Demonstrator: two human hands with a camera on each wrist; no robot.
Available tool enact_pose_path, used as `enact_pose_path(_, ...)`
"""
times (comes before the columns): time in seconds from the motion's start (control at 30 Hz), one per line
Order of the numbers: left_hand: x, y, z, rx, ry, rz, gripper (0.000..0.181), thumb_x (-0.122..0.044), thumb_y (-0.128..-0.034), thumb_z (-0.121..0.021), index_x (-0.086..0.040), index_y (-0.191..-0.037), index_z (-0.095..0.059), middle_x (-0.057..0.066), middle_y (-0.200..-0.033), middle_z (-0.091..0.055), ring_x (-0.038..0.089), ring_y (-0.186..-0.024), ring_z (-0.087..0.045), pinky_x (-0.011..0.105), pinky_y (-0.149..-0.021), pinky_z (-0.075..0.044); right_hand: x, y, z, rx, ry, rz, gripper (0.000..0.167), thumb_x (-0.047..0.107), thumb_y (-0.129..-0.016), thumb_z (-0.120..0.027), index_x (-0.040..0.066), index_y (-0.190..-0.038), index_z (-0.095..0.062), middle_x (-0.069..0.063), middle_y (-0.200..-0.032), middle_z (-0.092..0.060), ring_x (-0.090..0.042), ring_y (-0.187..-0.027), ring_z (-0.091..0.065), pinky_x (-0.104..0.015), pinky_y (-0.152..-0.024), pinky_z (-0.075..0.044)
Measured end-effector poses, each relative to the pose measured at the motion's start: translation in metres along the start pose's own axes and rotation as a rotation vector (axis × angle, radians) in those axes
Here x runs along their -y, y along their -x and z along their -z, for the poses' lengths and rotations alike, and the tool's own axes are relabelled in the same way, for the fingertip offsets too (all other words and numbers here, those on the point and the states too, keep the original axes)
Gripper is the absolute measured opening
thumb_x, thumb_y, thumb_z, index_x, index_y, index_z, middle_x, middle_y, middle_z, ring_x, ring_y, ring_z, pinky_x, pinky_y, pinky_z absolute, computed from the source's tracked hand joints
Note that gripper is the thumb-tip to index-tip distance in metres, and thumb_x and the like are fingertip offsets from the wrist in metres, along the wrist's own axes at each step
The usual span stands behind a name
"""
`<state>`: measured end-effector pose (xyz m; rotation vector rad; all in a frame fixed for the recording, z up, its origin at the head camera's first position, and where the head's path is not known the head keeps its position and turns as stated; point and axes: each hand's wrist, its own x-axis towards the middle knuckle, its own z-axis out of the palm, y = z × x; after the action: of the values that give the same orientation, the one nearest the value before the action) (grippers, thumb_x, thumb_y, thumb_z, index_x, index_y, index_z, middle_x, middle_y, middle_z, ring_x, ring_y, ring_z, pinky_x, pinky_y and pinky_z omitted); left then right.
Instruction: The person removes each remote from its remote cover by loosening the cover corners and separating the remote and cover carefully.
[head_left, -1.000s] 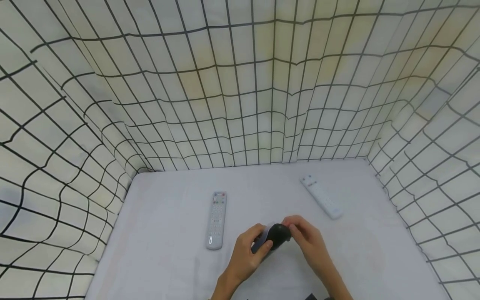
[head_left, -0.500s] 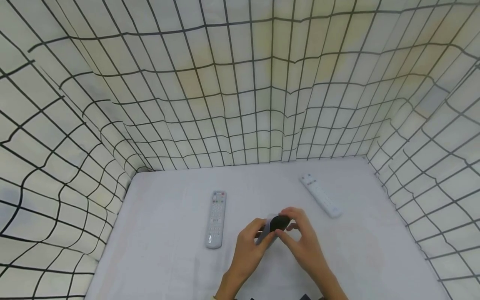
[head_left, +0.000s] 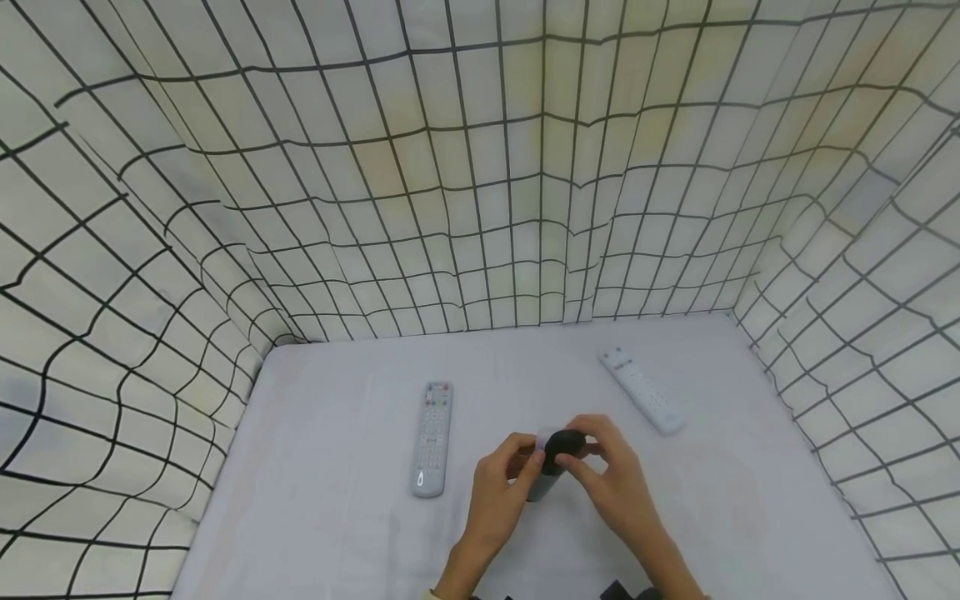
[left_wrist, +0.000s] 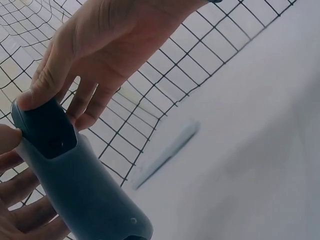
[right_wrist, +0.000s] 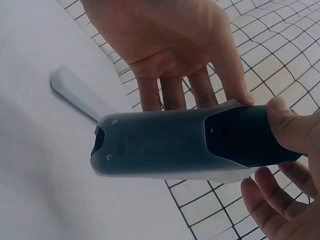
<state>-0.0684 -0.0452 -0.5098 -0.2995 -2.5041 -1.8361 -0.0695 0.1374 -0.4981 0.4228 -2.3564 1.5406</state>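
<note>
A dark, rounded-end object [head_left: 561, 450] sits partly inside a translucent bluish sleeve [right_wrist: 155, 142], held up between both hands. My left hand [head_left: 495, 498] grips the sleeve from the left, its thumb near the opening and its fingers behind. My right hand [head_left: 621, 493] pinches the bare dark end [right_wrist: 250, 136], thumb on the near face. Seen by the left wrist camera, the sleeve [left_wrist: 90, 187] slants downward with the dark end [left_wrist: 47, 127] emerging at the top. Part of the dark object shows at a notch in the sleeve's far end [right_wrist: 99, 141].
A grey remote [head_left: 432, 440] lies left of the hands on the white table [head_left: 322, 467]. Farther right lies a white remote [head_left: 642, 392], set diagonally. White cloth with a black grid [head_left: 487, 217] stands around the back and sides.
The hands and the held object have risen slightly in view since the first frame. Its tilt has changed, and my right thumb has come round to the dark end's near face.
</note>
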Motion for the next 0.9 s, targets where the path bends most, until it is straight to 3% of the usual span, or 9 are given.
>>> enact_pose_path(0.23,-0.002,-0.001,-0.003,-0.108,0.089,0.083,0.012,-0.025,-0.1034,-0.066,-0.014,-0.101,-0.072,0.003,-0.098,-0.081,0.014,-0.093,-0.078,0.023,-0.083,-0.059,0.005,0.003,0.001,-0.017,0.023,0.041,0.042,0.001,-0.08,-0.086,0.013,-0.116,-0.067,0.004,-0.109,-0.071,-0.008,-0.096,-0.066,-0.021,-0.086,-0.058)
enact_pose_path(0.53,0.002,-0.005,-0.004,-0.194,-0.06,0.129,0.008,-0.018,-0.101,-0.067,-0.019,-0.093,-0.071,-0.003,-0.095,-0.082,0.017,-0.097,-0.079,0.042,-0.089,-0.063,0.007,0.009,0.001,0.004,0.073,0.079,0.047,0.001,-0.075,-0.089,0.016,-0.113,-0.066,0.008,-0.106,-0.07,-0.007,-0.095,-0.068,-0.014,-0.088,-0.054)
enact_pose_path(0.67,0.007,-0.006,-0.002,-0.236,-0.099,0.162,0.01,-0.015,-0.0976,-0.069,-0.019,-0.089,-0.071,-0.001,-0.097,-0.081,0.019,-0.098,-0.078,0.041,-0.087,-0.063,0.008,0.011,0.002,0.016,0.051,0.097,0.049,-0.002,-0.074,-0.089,0.016,-0.113,-0.066,0.006,-0.107,-0.07,-0.007,-0.098,-0.068,-0.013,-0.092,-0.053)
enact_pose_path(0.9,0.012,-0.01,-0.001,-0.281,-0.158,0.171,0.013,-0.015,-0.0962,-0.07,-0.02,-0.084,-0.07,-0.001,-0.093,-0.08,0.014,-0.093,-0.076,0.037,-0.086,-0.063,0.009,0.014,0.002,0.012,-0.017,0.204,0.053,-0.012,-0.068,-0.089,0.01,-0.111,-0.068,-0.001,-0.107,-0.07,-0.01,-0.1,-0.067,-0.013,-0.095,-0.052)
